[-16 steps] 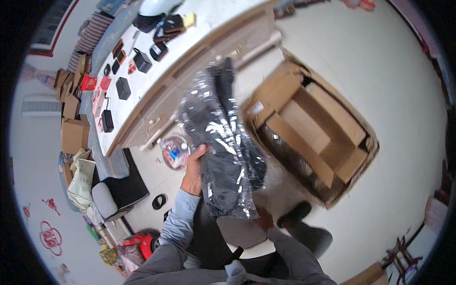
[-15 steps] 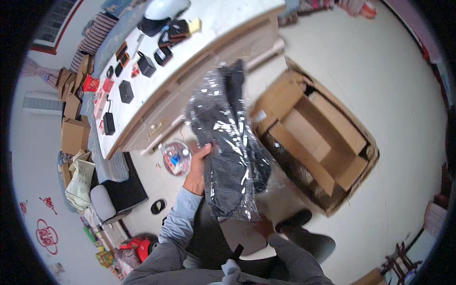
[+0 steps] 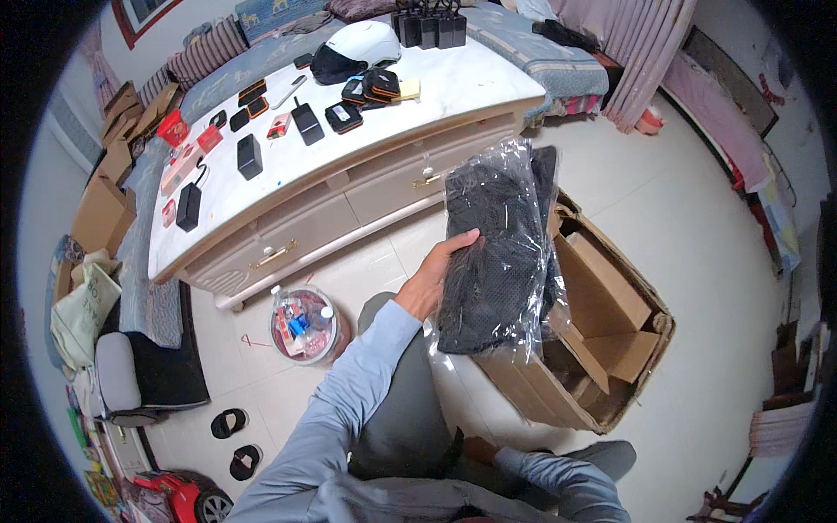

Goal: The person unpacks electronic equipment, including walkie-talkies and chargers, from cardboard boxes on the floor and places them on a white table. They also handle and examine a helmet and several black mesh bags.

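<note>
My left hand [image 3: 432, 277] grips the left edge of a clear, shiny plastic bag [image 3: 493, 253] holding folded black mesh fabric. Its thumb lies on top and its fingers go underneath, out of sight. The bag is held up in front of me, covering part of an open cardboard box [image 3: 523, 392] on the floor. Low by my legs, my right hand [image 3: 479, 450] is dark and half hidden; its fingers cannot be made out.
Ahead stands a low white-topped table [image 3: 488, 83] with drawers, carrying a white helmet [image 3: 368, 45], black cases [image 3: 248, 157] and several small devices. A bin [image 3: 336, 338] full of bottles and wrappers is at left. Black slippers [image 3: 229, 423] and a red toy car [image 3: 179, 499] lie further left.
My view has swung up, bringing more of the table and bed into sight. The bagged black mesh item has shifted right and covers more of the cardboard box, still in my left hand.
</note>
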### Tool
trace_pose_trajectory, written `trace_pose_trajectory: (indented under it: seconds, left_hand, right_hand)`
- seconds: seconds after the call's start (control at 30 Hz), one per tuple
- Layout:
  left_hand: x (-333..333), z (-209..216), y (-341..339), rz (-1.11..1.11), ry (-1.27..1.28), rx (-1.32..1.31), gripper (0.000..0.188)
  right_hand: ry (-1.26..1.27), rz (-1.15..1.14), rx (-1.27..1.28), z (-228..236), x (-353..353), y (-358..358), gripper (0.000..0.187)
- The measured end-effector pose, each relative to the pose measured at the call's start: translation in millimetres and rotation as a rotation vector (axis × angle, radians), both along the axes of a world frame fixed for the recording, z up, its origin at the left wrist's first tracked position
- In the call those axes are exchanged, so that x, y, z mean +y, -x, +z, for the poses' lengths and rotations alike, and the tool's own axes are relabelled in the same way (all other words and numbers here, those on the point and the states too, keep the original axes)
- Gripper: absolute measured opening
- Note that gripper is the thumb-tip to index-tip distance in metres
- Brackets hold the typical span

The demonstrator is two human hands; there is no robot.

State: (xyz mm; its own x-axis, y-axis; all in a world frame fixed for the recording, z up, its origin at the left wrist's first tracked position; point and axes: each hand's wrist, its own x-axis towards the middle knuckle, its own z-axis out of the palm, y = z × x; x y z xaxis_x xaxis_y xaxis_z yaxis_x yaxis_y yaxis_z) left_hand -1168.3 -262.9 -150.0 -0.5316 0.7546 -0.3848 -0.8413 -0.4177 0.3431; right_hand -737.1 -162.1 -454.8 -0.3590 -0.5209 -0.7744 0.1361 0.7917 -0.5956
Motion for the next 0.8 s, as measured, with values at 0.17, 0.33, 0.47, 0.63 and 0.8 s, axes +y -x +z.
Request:
trace_pose_trajectory:
  seconds: [0.17,0.33,0.47,0.63,0.8]
  left_hand:
    - [-38,25,-24,0.016,-0.049,0.126,0.042]
    - [-94,48,-54,0.085,-0.139,0.139,0.040]
    - [-129,80,-67,0.175,-0.164,0.255,0.045]
    - [-181,135,-62,0.237,-0.293,0.328,0.040]
    - [-245,137,0,0.390,-0.125,0.387,0.040]
  right_hand:
    - [-0.097,0.014,-0.039,32,-27,11,0.036]
    - [-0.279,0.104,0.452,138,-74,37,0.029]
    - [-0.166,-0.085,0.756,234,-100,50,0.024]
    - [0.033,-0.254,0.771,236,-93,11,0.031]
    - [-0.173,-0.217,0.496,225,-51,0,0.037]
